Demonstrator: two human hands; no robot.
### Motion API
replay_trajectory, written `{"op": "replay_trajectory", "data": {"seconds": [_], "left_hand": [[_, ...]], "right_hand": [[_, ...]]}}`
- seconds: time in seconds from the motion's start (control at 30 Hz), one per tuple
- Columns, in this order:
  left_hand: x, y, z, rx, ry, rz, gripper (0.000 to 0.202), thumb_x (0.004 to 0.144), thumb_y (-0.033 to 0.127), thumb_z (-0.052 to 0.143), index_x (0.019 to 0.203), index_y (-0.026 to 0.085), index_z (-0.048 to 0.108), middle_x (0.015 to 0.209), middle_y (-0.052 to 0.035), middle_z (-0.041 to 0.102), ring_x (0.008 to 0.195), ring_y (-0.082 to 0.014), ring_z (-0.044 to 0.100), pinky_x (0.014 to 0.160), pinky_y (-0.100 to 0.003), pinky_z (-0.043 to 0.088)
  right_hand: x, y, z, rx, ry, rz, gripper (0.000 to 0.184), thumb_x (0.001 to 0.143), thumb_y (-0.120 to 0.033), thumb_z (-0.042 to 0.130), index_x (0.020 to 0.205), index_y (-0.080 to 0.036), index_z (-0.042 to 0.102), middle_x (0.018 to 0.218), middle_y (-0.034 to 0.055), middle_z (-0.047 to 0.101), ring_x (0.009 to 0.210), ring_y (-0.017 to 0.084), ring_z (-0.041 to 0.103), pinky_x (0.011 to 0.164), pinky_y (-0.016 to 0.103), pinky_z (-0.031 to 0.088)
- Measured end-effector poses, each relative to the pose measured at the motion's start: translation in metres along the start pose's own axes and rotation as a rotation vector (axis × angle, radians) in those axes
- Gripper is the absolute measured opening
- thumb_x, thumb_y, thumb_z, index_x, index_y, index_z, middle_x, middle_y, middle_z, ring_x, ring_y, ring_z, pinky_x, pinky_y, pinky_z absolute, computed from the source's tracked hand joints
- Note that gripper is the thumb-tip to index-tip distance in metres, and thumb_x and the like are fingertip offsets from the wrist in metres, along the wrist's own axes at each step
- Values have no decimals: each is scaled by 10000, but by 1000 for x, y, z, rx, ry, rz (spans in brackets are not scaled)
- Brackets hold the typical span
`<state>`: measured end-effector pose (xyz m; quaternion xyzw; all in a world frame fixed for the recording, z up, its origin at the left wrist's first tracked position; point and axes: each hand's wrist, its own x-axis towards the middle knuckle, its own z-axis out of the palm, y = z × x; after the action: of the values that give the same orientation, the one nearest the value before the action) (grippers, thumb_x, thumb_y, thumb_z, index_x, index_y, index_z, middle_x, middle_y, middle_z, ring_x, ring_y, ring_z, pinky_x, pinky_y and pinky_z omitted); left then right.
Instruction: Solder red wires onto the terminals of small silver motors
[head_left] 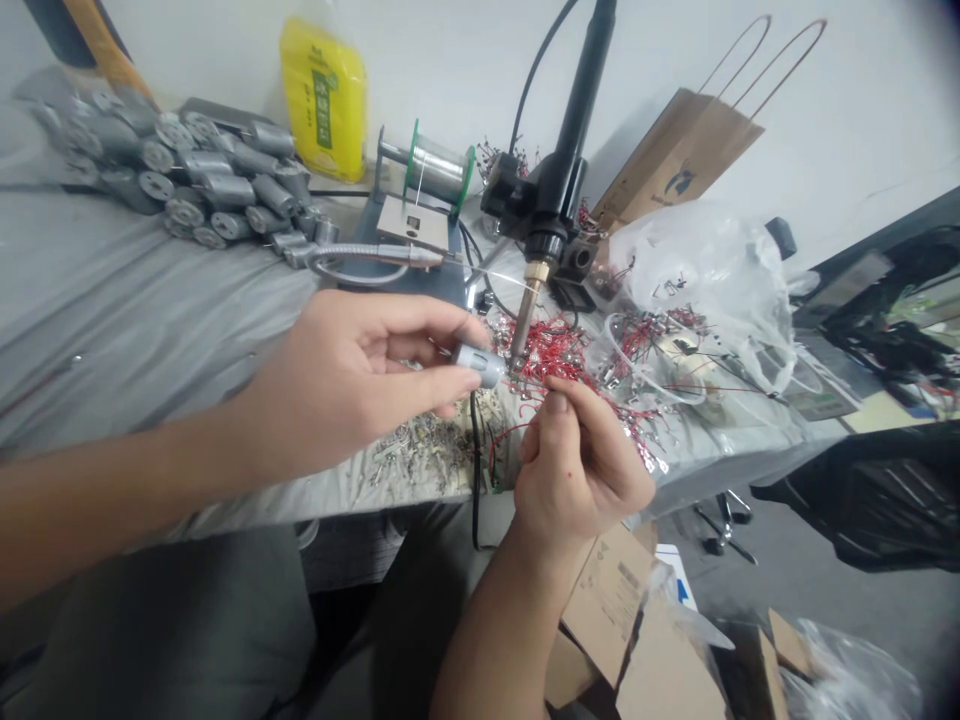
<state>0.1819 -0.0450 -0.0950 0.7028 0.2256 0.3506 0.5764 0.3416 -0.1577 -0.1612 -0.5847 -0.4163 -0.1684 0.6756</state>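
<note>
While the left hand (352, 385) pinches a small silver DC motor (480, 365) between the thumb and fingertips, the right hand (577, 470) has its thumb and forefinger (559, 405) closed on a red wire (551, 375), with the other fingers curled in behind. So both hands are gripping, nothing's spread open, and they're only just apart. The motor is up in the air above the bench, and its end sits right by the tip of the one soldering iron (551, 220), which is clamped upright in a black holder. Looks like the tip's touching the motor, but I can't say for sure from this angle.

Just beyond the hands there's a big tangle of red wires (547, 350) with metal terminals on them, and nearer in is a scattered pile of loose silver terminals (420, 455). One motor is in hand, and at far left on the grey cloth (135, 300) there's a heap of roughly two dozen more motors (217, 175), too piled up for an exact count.

Along the far side are one solder spool (435, 170) on a stand, one yellow bag (322, 100), one brown paper bag (682, 160) and, to the right, one see-through plastic bag (705, 280).
</note>
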Motion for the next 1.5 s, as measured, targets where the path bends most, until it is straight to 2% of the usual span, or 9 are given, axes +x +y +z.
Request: {"op": "replay_trajectory", "data": {"seconds": [0.17,0.3,0.5,0.8,1.07,1.5], "left_hand": [[1,-2,1,5,6,-7,214,876,246,855,1089,249,838,972,-15,830,780,-201,815,743,-237,716],[1,0,1,10,1,4,195,882,243,853,1075,254,838,922,3,820,719,-178,797,725,-232,711],[1,1,1,11,-5,-7,191,875,241,843,1065,250,838,954,-3,825,811,-203,815,731,-234,709],[0,-1,1,-2,3,9,210,872,199,846,1069,272,852,931,15,820,759,-186,803,718,-236,711],[-1,3,2,-14,2,14,189,901,159,837,1089,177,850,932,-10,822,749,-159,793,740,-212,727],[-1,3,1,-5,17,15,211,896,153,845,1100,200,869,976,-9,828,827,-163,799,759,-181,718]], "right_hand": [[0,0,-1,-27,-23,8,124,1024,-282,716,1037,-255,836,646,-43,572,506,94,522,488,265,409],[0,0,1,16,12,-6,116,1016,-278,729,1039,-269,842,631,-48,567,495,94,514,486,266,404],[0,0,2,-40,9,-18,128,1026,-294,713,1019,-256,835,643,-40,578,496,98,528,490,274,422],[1,0,1,-20,3,-33,119,1021,-274,721,1054,-265,835,625,-47,563,489,100,519,500,274,429],[0,1,-1,-33,-14,-20,129,1022,-299,724,1067,-272,841,633,-42,564,493,104,522,499,280,436],[1,-1,-1,-39,-20,-13,121,1023,-293,725,1048,-260,839,622,-44,568,482,97,519,477,273,416]]}}
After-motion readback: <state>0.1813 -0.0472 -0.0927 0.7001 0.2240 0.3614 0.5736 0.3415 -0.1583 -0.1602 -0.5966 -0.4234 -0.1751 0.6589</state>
